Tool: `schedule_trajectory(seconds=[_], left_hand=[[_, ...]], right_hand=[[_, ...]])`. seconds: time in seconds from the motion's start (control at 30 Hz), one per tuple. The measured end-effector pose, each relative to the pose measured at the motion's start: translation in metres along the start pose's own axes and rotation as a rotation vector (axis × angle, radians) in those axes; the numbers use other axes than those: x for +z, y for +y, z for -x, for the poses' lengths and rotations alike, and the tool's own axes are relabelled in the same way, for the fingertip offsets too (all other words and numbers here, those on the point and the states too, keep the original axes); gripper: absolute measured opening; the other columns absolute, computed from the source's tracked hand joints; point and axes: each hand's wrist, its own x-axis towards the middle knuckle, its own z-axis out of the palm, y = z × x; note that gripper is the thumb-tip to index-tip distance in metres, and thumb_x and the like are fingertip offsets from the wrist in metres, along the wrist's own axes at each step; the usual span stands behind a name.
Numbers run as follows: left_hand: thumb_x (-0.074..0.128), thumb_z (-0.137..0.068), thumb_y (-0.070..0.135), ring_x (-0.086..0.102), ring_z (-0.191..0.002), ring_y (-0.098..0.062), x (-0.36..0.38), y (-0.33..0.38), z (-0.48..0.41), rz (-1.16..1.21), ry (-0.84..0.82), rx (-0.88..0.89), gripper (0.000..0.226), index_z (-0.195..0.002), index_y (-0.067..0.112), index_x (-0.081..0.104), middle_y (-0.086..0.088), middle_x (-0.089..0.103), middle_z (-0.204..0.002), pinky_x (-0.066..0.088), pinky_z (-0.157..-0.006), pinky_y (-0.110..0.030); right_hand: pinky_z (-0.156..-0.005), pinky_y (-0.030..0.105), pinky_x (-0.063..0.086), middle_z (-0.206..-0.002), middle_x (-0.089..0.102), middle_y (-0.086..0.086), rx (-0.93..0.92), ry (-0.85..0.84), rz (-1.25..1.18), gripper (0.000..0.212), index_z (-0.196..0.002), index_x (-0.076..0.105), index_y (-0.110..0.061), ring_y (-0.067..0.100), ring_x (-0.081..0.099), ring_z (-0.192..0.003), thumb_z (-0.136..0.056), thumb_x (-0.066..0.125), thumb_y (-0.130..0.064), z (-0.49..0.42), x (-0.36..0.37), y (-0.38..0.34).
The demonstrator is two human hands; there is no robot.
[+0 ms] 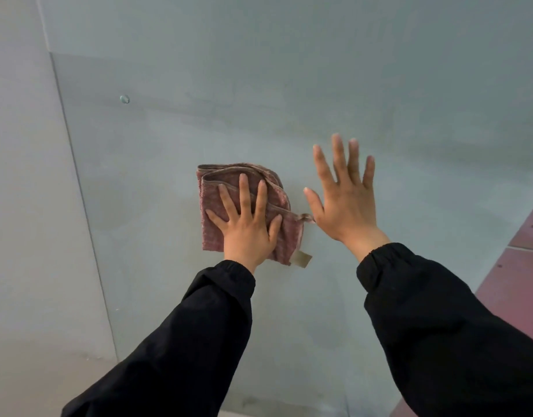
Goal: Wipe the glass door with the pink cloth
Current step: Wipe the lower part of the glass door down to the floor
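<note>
Pale grey is seen everywhere behind the glass door (289, 85), whose left edge is traced as a thin slanted line against a plain wall (24, 206); a small round fitting (124, 99) is set in the pane near that edge, and reddish floor tiles (527, 230) are glimpsed at the far right. The pink cloth (274, 194), folded into a thick pad, is held flat against the glass near the middle of the view; a beige label (301, 259) hangs from its lower right corner and a small loop (306, 217) juts from its right side. The left hand (247, 233) is laid palm-down on the cloth, its fingers straight and spread, pressing rather than gripping. The right hand (346, 206) is raised just beside the cloth, released, its fingers splayed and pointing upward, its thumb close to the loop; whether its palm touches the pane cannot be told. Both arms are stretched forward in black sleeves (440, 326) gathered at the wrists.
</note>
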Motion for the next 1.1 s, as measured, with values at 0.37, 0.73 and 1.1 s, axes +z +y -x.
schedule_trajectory(seconds=[0.37,0.73,1.1], left_hand=[[0.023,-0.092,0.062,0.001,-0.145,-0.043,-0.020,-0.119,-0.007,-0.112,-0.060,-0.012,0.073,-0.151,0.030,-0.005,-0.006,0.001,-0.162,0.016,-0.102,-0.077],[0.035,-0.092,0.059,0.014,-0.143,-0.040,-0.052,-0.121,0.002,-0.071,-0.081,-0.018,0.067,-0.152,0.036,0.017,-0.002,0.009,-0.162,0.027,-0.108,-0.061],[0.055,-0.078,-0.011,0.036,-0.112,-0.035,-0.088,-0.157,-0.023,-0.046,-0.064,0.232,0.082,-0.140,0.041,0.045,-0.003,0.033,-0.136,0.057,-0.071,-0.045]], right_hand=[[-0.113,0.057,-0.015,-0.161,-0.006,0.010,-0.056,0.033,0.110,0.075,-0.156,0.003,-0.023,0.040,-0.009,-0.146,-0.097,0.039,-0.052,-0.026,0.029,-0.043],[-0.111,0.060,-0.014,-0.161,-0.008,0.015,0.063,-0.114,-0.071,0.076,-0.155,0.008,-0.014,0.041,-0.015,-0.145,-0.093,0.046,-0.036,-0.019,0.004,-0.079],[-0.054,0.033,0.045,-0.065,0.057,0.004,-0.379,0.012,-0.553,0.019,-0.063,0.058,-0.008,0.026,0.055,-0.070,-0.070,0.041,-0.004,0.028,0.034,-0.192]])
